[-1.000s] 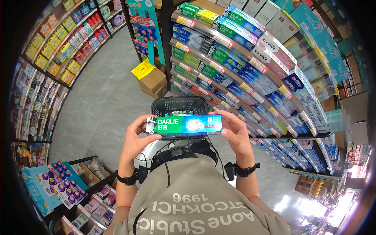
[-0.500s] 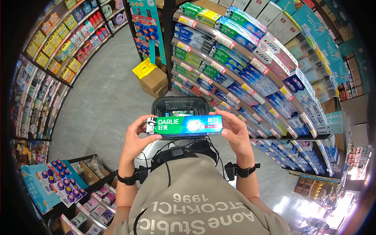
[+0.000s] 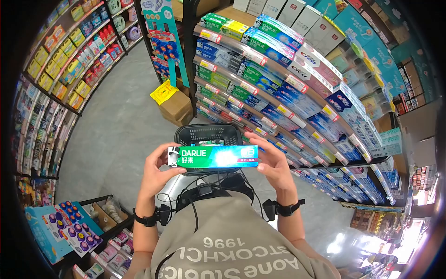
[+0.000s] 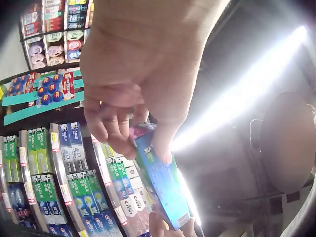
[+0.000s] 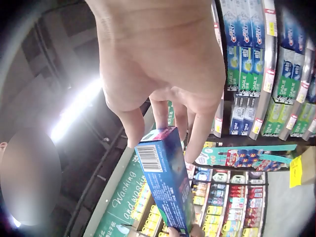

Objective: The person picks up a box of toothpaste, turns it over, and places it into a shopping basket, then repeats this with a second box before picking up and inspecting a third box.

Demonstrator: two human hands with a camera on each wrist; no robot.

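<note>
A green and blue Darlie toothpaste box [image 3: 200, 158] lies lengthwise across both hands in front of the body, printed front up in the head view. My left hand [image 3: 155, 172] grips its green end, thumb along the near edge. At the blue end, my right hand [image 3: 278, 172] holds it loosely, thumb tip right at the corner and fingers along the far side. The right wrist view shows the barcode side of the box [image 5: 170, 182]. Beneath it stands a black shopping basket [image 3: 209, 128] with several small packages inside, partly hidden by the box.
Shelves of toothpaste boxes [image 3: 260, 69] curve along the right. A cardboard box [image 3: 176, 107] with a yellow sheet [image 3: 163, 93] stands on the floor beyond the basket. Bottle shelves [image 3: 65, 56] line the left, and a display of purple-lidded goods [image 3: 76, 230] is at lower left.
The head view has shifted, so the shelves, basket and hands sit lower and left. The toothpaste box has tilted a little and catches glare. The right fingers sit looser at its end.
</note>
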